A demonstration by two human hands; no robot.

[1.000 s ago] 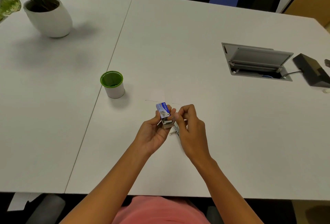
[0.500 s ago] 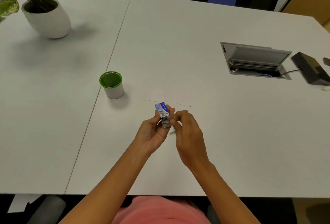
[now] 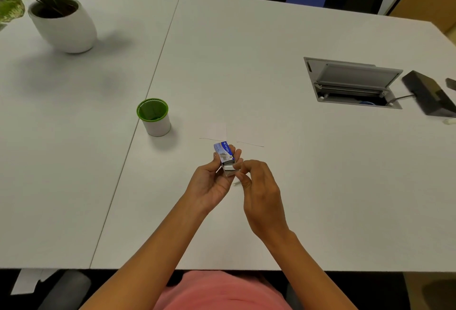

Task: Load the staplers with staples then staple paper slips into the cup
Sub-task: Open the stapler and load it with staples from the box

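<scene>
Dropped slightly since a second ago, the right hand (image 3: 261, 191) has its grip pinching the staples (image 3: 228, 167) at the open end of the staple box (image 3: 224, 152), which the left hand (image 3: 209, 183) clasps in its grip above the worktop (image 3: 246, 62), near the cup (image 3: 153, 117).

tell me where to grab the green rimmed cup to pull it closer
Probably wrap the cup round its white wall, below the green rim, from the near side: it stands upright and round, no handle showing.

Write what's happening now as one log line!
left hand holds staple box | right hand pinches its staples | cup upright, untouched
</scene>
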